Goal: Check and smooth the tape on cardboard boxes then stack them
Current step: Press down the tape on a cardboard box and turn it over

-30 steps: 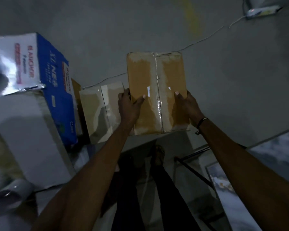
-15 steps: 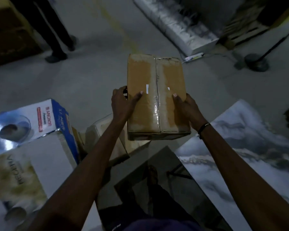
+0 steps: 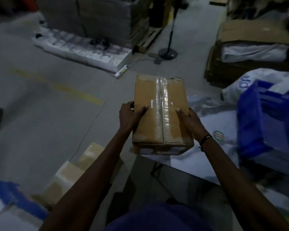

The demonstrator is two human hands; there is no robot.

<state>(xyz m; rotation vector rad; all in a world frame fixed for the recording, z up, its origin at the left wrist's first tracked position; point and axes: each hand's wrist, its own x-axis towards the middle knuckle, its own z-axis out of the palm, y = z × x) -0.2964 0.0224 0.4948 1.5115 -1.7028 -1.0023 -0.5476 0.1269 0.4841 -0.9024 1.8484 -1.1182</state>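
A brown cardboard box hangs in the air in front of me, held between both hands. A strip of clear shiny tape runs down the middle of its top face. My left hand grips the box's left side, thumb on top. On the right side sits my right hand, thumb on top, a dark band on its wrist. A second taped cardboard box lies low at the left, partly hidden by my left forearm.
A marble-patterned tabletop lies under and right of the held box, with a blue and white bag on it. A blue and white printed carton sits at bottom left. A fan stand, a power strip, flat white panels and stacked cardboard stand on the grey floor beyond.
The view has swung up and to the right with the box still held in both hands. The box moved away from the cartons at the left toward the marble tabletop.
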